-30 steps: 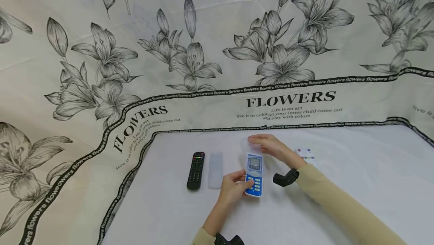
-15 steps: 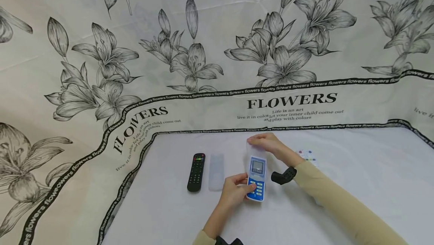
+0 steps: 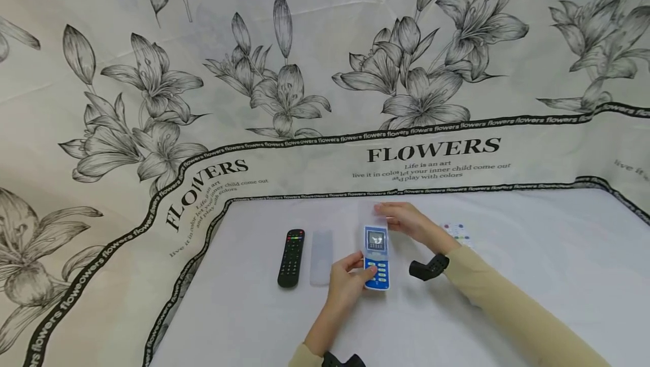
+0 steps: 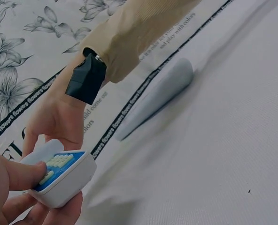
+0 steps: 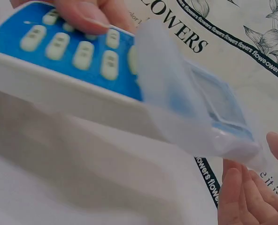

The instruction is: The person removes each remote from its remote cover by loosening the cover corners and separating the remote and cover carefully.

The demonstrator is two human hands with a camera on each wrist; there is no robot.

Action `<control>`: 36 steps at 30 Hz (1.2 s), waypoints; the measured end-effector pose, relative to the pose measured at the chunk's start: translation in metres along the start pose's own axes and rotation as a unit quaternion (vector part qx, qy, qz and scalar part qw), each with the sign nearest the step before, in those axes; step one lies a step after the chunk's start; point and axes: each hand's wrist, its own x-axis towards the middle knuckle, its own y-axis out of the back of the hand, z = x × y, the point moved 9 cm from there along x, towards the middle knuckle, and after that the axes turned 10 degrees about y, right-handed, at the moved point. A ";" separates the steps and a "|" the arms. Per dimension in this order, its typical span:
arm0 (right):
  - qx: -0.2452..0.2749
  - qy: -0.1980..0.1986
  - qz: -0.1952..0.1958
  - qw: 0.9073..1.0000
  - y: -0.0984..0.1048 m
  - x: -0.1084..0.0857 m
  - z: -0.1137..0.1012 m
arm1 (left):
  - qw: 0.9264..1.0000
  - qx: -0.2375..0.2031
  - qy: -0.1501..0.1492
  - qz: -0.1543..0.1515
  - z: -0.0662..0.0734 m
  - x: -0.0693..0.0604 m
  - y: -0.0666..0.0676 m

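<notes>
A white remote control [image 3: 377, 276] with a blue keypad and small screen is held above the table by my left hand [image 3: 345, 279]. Its thumb lies over the keys; the other fingers curl beneath. A translucent plastic sleeve [image 5: 162, 79] covers the screen half, with its loose mouth over the upper keys in the right wrist view. At the sleeve's far end, my right hand [image 3: 408, 223] holds it between thumb and fingers; the exact contact is unclear. The left wrist view shows the remote's white side [image 4: 73, 185] and the right hand beyond.
Left of the hands lie a black remote [image 3: 291, 258] and, beside it, a flat translucent sleeve [image 3: 321, 258]. A white remote with coloured buttons [image 3: 457, 234] is partly hidden by the right forearm. Behind the white tabletop [image 3: 244, 322] hangs a flower-printed cloth [image 3: 304, 169].
The remote and both hands shift slightly down and right, then back left and up in the head view. Both hands keep their places on the remote and sleeve.
</notes>
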 end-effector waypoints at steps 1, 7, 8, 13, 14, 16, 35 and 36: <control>0.009 -0.005 0.000 1.000 -0.001 -0.002 0.001 | 1.000 -0.005 -0.002 0.010 0.001 0.001 0.002; 0.008 -0.020 -0.004 1.000 -0.007 -0.011 0.008 | 0.999 -0.010 0.006 0.036 0.001 0.004 0.007; 0.007 -0.017 -0.003 1.000 -0.007 -0.012 0.008 | 0.999 -0.009 0.009 0.037 0.001 0.004 0.007; 0.000 0.004 0.021 1.000 -0.004 -0.015 0.004 | 0.999 -0.013 0.009 0.035 0.000 0.006 0.005; -0.004 0.006 0.027 1.000 -0.002 -0.015 0.003 | 0.999 -0.014 0.006 0.033 0.001 0.006 0.004; -0.008 0.008 0.038 0.999 0.001 -0.015 0.002 | 0.999 -0.017 -0.001 0.030 0.003 0.006 0.002; -0.067 0.006 0.077 0.995 0.011 -0.011 -0.004 | 1.000 -0.006 0.010 0.021 0.002 0.006 -0.006; -0.068 0.004 0.080 0.994 0.011 -0.011 -0.004 | 1.000 -0.004 0.008 0.020 0.002 0.006 -0.006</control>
